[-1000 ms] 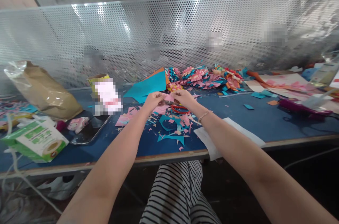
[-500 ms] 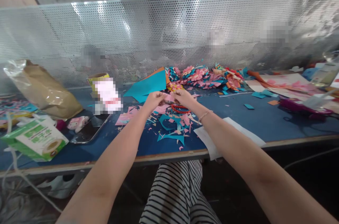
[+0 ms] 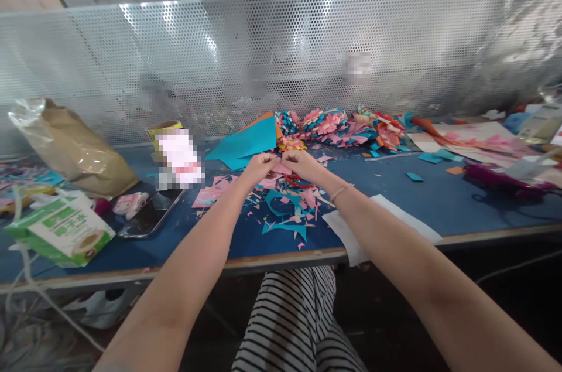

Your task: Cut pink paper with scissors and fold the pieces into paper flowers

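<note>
My left hand (image 3: 262, 166) and my right hand (image 3: 298, 161) meet over the blue table, fingers pinched on a small piece of pink paper (image 3: 281, 168) between them. Just below my right hand lies a red ring-shaped item (image 3: 300, 182), perhaps scissor handles, partly hidden. Cut scraps in pink and blue surround it, including a curved blue offcut (image 3: 281, 203). Behind my hands are a large blue sheet (image 3: 248, 140) and bunches of folded colored paper (image 3: 327, 126).
On the left stand a brown bag (image 3: 83, 155), a green-white box (image 3: 61, 231), a phone (image 3: 151, 214) and a yellow roll (image 3: 164, 126). White paper (image 3: 395, 219) overhangs the front edge; a purple tool (image 3: 504, 178) lies right. A perforated metal screen (image 3: 281, 44) rises behind.
My fingertips have drawn closer together around the pink paper, and less of it shows between them. The view has shifted very slightly.
</note>
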### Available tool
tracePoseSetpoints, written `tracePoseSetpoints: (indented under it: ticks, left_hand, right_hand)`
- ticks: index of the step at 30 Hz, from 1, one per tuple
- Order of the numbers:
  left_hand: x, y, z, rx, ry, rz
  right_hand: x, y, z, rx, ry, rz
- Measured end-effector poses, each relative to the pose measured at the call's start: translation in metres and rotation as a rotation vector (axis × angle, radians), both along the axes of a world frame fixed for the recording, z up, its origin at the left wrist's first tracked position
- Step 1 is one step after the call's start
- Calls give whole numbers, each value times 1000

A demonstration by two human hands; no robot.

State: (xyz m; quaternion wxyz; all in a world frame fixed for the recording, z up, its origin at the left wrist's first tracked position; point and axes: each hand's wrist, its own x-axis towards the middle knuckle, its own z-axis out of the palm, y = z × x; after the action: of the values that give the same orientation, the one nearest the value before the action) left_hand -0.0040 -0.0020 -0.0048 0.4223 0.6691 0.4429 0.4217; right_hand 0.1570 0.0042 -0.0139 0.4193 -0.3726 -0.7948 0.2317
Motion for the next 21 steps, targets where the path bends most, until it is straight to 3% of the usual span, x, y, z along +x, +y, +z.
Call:
tracePoseSetpoints:
  ticks: [21]
  left_hand:
    - [0, 0, 3, 92, -35, 51]
  right_hand:
    - [2, -1, 1, -135, 92, -61]
